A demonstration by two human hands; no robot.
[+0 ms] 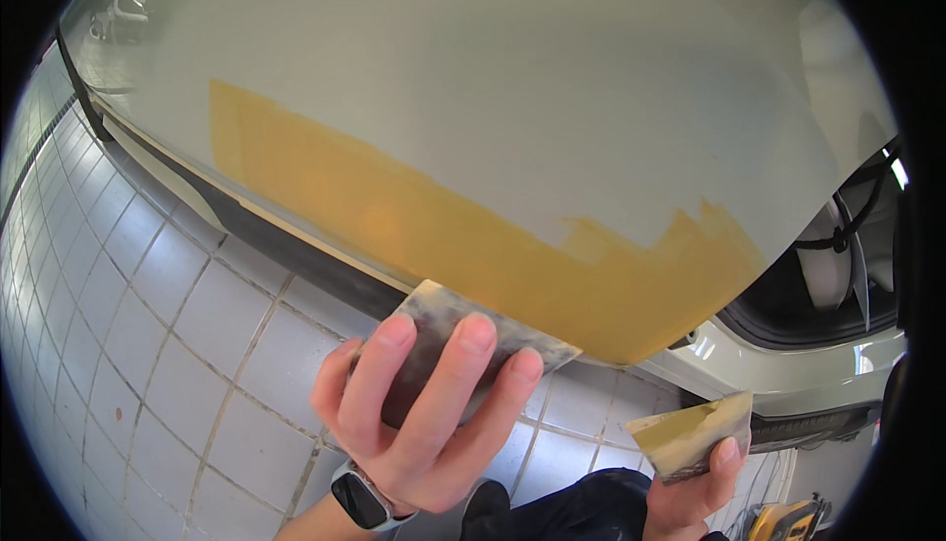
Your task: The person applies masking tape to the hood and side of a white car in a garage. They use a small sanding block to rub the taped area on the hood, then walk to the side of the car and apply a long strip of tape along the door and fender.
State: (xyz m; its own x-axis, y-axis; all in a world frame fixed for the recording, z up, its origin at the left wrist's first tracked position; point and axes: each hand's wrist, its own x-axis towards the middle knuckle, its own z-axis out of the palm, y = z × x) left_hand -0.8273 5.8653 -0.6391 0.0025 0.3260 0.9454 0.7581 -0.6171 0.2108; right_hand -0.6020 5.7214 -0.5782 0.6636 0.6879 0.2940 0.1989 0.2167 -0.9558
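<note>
A light-coloured car body panel (517, 97) fills the upper view, with a long band of yellow-tan filler (414, 208) along its lower edge. My left hand (436, 408), with a smartwatch (360, 499) on its wrist, holds a flat metal spreader (451, 319) by fingers spread over its face. The blade's upper edge lies at the lower rim of the filler; whether it touches cannot be told. Below the panel at the right, my right hand (695, 493) grips a second spreader (695, 434), smeared with yellowish filler, apart from the panel.
Pale tiles (214, 319) cover the floor below the panel. A dark trim strip (295, 249) runs under its edge. At the right are an opening with a black cable (839, 238) and a sill (754, 363). My dark-clothed leg (584, 508) and a yellow-black tool (787, 520) are lower down.
</note>
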